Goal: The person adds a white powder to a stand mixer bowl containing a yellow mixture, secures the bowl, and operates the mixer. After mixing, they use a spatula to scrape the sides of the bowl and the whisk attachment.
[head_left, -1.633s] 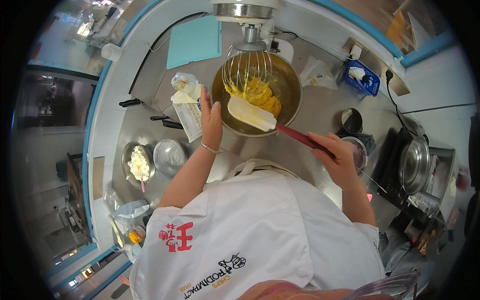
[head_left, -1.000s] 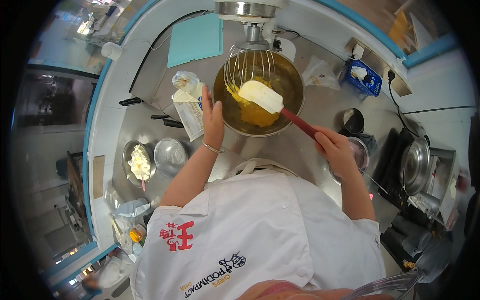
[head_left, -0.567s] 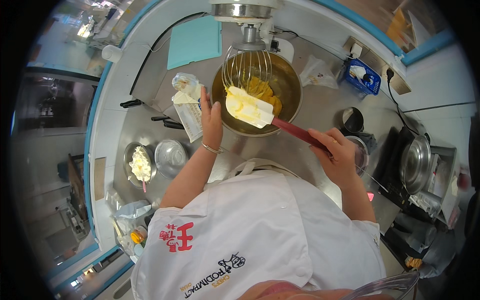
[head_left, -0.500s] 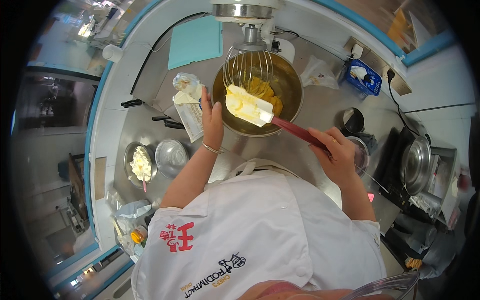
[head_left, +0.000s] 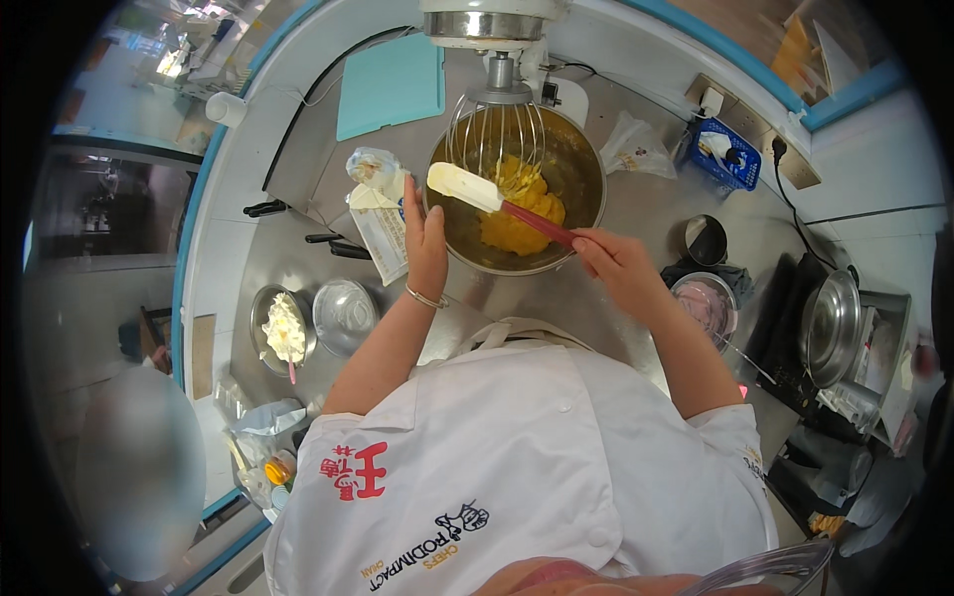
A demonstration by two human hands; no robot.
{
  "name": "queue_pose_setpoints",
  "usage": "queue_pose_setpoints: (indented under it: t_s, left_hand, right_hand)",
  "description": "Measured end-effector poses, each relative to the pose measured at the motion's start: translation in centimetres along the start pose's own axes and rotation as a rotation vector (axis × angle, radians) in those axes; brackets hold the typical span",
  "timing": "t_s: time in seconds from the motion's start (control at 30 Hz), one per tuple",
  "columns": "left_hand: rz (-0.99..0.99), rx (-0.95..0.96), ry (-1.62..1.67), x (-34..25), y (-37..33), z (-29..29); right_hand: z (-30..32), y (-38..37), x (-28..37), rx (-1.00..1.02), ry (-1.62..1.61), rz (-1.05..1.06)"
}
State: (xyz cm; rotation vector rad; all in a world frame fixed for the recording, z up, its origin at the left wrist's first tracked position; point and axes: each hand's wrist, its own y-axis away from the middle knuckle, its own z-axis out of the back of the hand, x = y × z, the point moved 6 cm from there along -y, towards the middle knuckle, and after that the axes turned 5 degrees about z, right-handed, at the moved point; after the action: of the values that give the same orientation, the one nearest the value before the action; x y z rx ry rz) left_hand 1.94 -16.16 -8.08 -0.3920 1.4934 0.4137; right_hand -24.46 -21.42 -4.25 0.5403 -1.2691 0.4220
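Observation:
A metal mixing bowl (head_left: 594, 214) holds thick yellow mixture (head_left: 517, 228). The wire whisk (head_left: 495, 134) of a stand mixer (head_left: 484, 25) hangs into it, with yellow clinging to its wires. My right hand (head_left: 621, 266), at the bowl's near right, is closed around the red handle of a spatula (head_left: 467, 187). The spatula slants over the bowl, its pale blade in front of the whisk at the left rim. My left hand (head_left: 425, 243) lies along the outside of the bowl's left side, fingers stretched out, seemingly touching it.
Left of the bowl lie a white packet (head_left: 380, 233) and a turquoise board (head_left: 391, 87). A bowl of pale cream (head_left: 285, 330) and another metal bowl (head_left: 344, 316) stand further left. At right are a pink-smeared bowl (head_left: 708, 303), a dark cup (head_left: 705, 240) and a blue basket (head_left: 725, 154).
The spatula has swung left and turned, showing its blade narrower and with less yellow on it. My right hand has moved left and up. My left hand stays nearly still beside the bowl.

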Motion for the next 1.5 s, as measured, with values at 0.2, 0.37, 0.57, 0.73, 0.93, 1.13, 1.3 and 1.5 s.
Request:
queue_pose_setpoints:
  t_s: [0.2, 0.37, 0.57, 0.73, 0.93, 1.13, 1.3, 1.5]
  left_hand:
    - [-0.020, 0.011, -0.010, 0.8, -0.1, 0.2]
    - [0.048, -0.021, 0.057, 1.0, 0.1, 0.3]
    - [-0.002, -0.014, 0.012, 0.5, -0.1, 0.0]
    - [0.027, 0.029, 0.049, 0.3, -0.1, 0.0]
    - [-0.024, 0.011, -0.011, 0.4, 0.3, -0.1]
    - [0.044, -0.016, 0.075, 1.0, 0.2, 0.2]
    - [0.030, 0.019, 0.024, 0.3, 0.0, -0.1]
    - [0.023, -0.021, -0.028, 0.1, 0.0, 0.1]
  right_hand:
    - [3.7, 3.7, -2.3, -0.048, -0.145, -0.160]
    - [5.1, 6.3, -2.0, -0.044, -0.206, -0.131]
    - [1.8, 3.3, -0.2, -0.002, -0.119, -0.022]
    - [0.0, -0.4, 0.7, -0.015, 0.054, 0.047]
    - [3.9, 3.7, -1.0, -0.092, -0.038, -0.104]
    - [5.2, 6.7, -2.0, -0.055, -0.149, -0.141]
    - [2.9, 4.2, -0.9, -0.003, -0.156, -0.043]
    - [0.8, 0.7, -1.1, -0.020, -0.108, 0.003]
